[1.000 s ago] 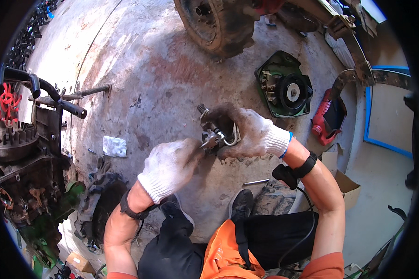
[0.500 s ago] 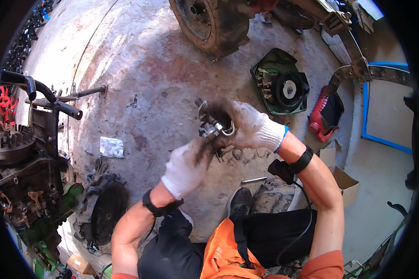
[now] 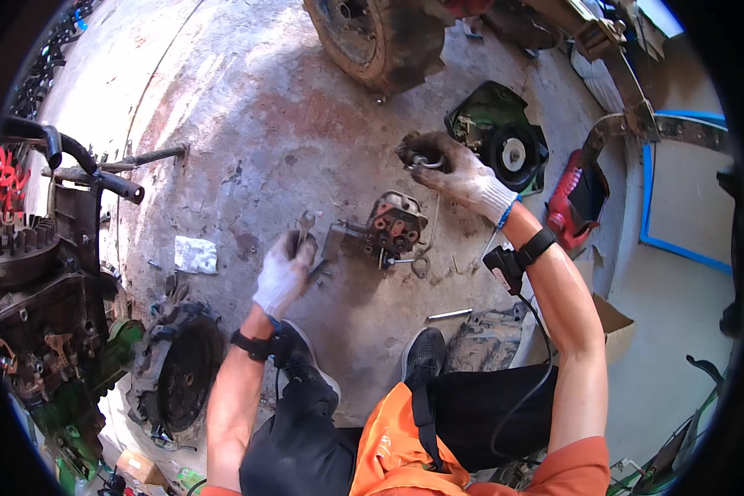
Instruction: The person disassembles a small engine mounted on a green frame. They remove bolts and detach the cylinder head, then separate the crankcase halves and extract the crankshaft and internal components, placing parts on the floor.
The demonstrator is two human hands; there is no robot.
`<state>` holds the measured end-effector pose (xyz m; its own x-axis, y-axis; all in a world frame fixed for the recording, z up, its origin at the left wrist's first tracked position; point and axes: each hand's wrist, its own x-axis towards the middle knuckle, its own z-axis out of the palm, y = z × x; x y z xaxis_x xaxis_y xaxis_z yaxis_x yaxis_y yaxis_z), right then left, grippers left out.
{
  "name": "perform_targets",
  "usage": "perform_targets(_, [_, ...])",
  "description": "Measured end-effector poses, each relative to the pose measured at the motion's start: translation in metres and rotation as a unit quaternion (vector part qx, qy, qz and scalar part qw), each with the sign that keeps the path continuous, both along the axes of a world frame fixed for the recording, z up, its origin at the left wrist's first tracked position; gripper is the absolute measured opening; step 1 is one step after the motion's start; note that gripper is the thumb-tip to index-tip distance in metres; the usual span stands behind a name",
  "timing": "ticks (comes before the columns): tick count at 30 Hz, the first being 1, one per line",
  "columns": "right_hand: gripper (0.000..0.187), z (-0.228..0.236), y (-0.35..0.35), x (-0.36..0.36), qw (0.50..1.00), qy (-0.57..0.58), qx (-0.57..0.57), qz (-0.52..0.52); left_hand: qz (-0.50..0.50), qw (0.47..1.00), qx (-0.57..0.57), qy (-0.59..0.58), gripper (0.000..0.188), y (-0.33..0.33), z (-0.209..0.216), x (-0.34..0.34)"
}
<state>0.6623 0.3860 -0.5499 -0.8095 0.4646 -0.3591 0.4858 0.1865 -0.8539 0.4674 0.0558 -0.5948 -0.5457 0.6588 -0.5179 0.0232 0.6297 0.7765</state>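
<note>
My left hand point(image 3: 286, 269), in a soiled white glove, is closed around a wrench point(image 3: 306, 223) whose head points away from me. Further off and to the right, my gloved right hand point(image 3: 459, 178) grips a dark metal part with a bent silver pipe point(image 3: 422, 159); the fingers cover much of it. Between the hands, a dirty cylinder head point(image 3: 395, 223) lies on the concrete floor, touched by neither. A small ring-shaped piece point(image 3: 422, 265) and loose bits lie beside it.
The green recoil-starter cover point(image 3: 504, 145) sits just beyond my right hand. A large tyre point(image 3: 380, 41) stands at the far side, an engine block point(image 3: 41, 306) at the left. A metal rod point(image 3: 450, 315) and white packet point(image 3: 196, 255) lie on the floor.
My hands have parted: the right went away and rightward with the dark part, the left back and leftward with the wrench. The cylinder head between them is now uncovered.
</note>
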Motion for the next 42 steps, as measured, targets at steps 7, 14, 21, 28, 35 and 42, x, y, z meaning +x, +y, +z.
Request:
perform_targets(7, [0.06,-0.051,0.023,0.019,0.99,-0.02,-0.013,-0.141,0.055,0.995,0.023,-0.085,0.037,-0.01,-0.044,0.028])
perform_targets(14, [0.052,-0.076,0.009,0.065,0.953,-0.11,-0.032,-0.282,0.048,0.981,0.057,-0.18,0.043,0.024,-0.046,0.045])
perform_targets(21, [0.047,-0.072,-0.03,0.163,0.917,-0.011,-0.27,-0.293,0.016,0.974,0.053,-0.218,0.047,0.041,-0.024,0.062])
perform_targets(28, [0.041,-0.089,0.007,0.221,0.934,-0.162,-0.232,-0.219,-0.102,0.99,-0.056,0.076,0.045,-0.003,-0.038,0.034])
perform_targets(35, [0.049,0.019,0.025,0.064,0.905,-0.229,0.276,0.23,-0.124,0.981,-0.126,0.076,0.036,-0.074,0.011,-0.001])
perform_targets(42, [0.047,0.206,-0.133,-0.177,0.938,0.096,0.116,0.311,-0.155,0.972,-0.059,0.163,0.031,-0.096,0.187,-0.022])
